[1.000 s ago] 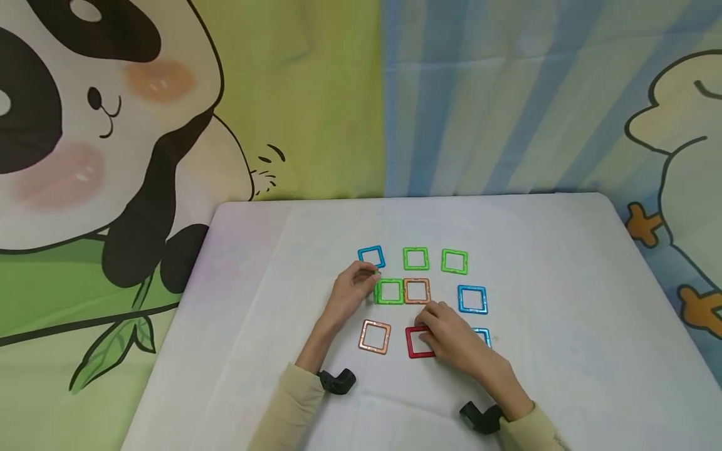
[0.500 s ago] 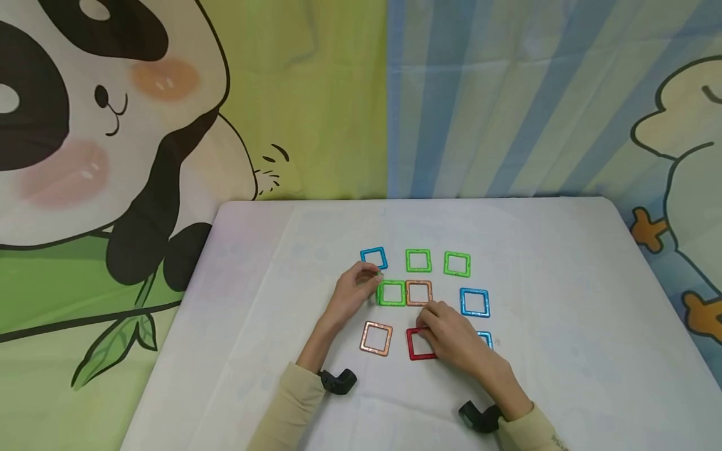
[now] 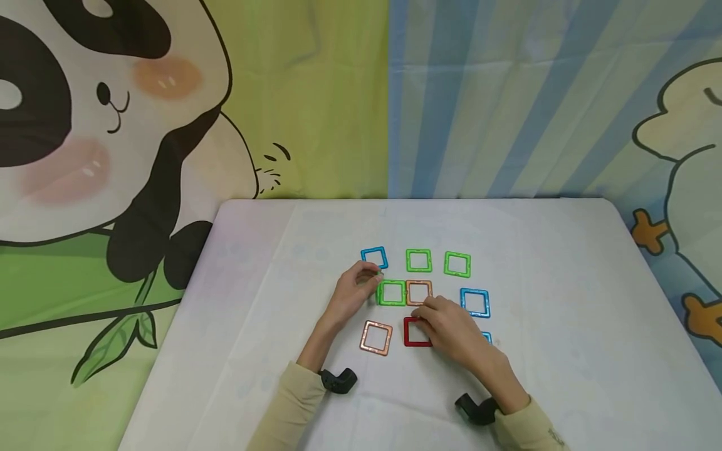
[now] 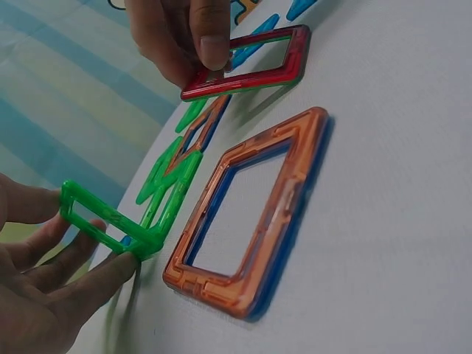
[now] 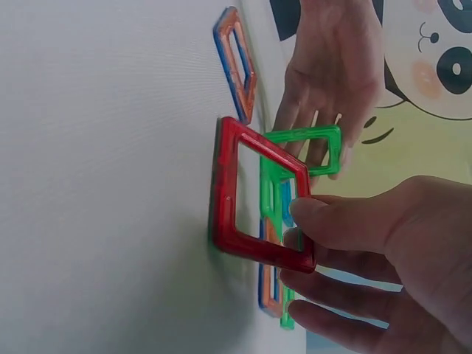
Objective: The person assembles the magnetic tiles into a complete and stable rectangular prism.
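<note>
In the head view, the right hand (image 3: 451, 329), pinching a red square frame (image 5: 225, 192) above the table (image 3: 541, 269), mostly hides a blue frame (image 3: 488, 335); the left hand (image 3: 351, 294) pinches an upright green frame (image 4: 103, 209).

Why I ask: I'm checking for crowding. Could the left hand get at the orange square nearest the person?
Probably yes: that orange square lies uncovered close by, though the left hand would likely have to release its green square.
</note>
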{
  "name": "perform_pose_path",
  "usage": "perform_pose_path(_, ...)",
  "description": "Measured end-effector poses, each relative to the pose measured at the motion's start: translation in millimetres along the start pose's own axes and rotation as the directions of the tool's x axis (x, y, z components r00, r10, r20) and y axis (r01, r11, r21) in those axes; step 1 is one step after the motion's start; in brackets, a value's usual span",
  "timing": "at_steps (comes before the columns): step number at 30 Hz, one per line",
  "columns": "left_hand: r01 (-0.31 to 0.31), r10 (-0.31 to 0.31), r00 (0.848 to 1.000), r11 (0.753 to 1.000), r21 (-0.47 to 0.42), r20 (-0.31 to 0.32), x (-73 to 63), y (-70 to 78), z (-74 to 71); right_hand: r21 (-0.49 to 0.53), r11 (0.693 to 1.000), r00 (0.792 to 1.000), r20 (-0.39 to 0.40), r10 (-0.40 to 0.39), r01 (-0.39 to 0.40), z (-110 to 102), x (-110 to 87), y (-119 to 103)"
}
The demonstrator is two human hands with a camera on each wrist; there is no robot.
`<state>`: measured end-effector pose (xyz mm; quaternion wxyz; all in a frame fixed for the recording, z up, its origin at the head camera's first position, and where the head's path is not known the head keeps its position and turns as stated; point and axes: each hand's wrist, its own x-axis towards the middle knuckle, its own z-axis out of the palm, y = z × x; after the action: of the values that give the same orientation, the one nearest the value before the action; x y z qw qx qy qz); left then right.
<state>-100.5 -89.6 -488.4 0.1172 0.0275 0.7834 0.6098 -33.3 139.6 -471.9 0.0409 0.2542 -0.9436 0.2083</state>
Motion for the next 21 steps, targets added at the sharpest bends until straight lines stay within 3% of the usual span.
perform_pose_path(21,0.009,-0.009,1.0,1.0,-0.011,-0.019,-2.1,1.2,2.8,0.064,0.996,0.996,-0.073,-0.058,0.062,-5,24.8,-7)
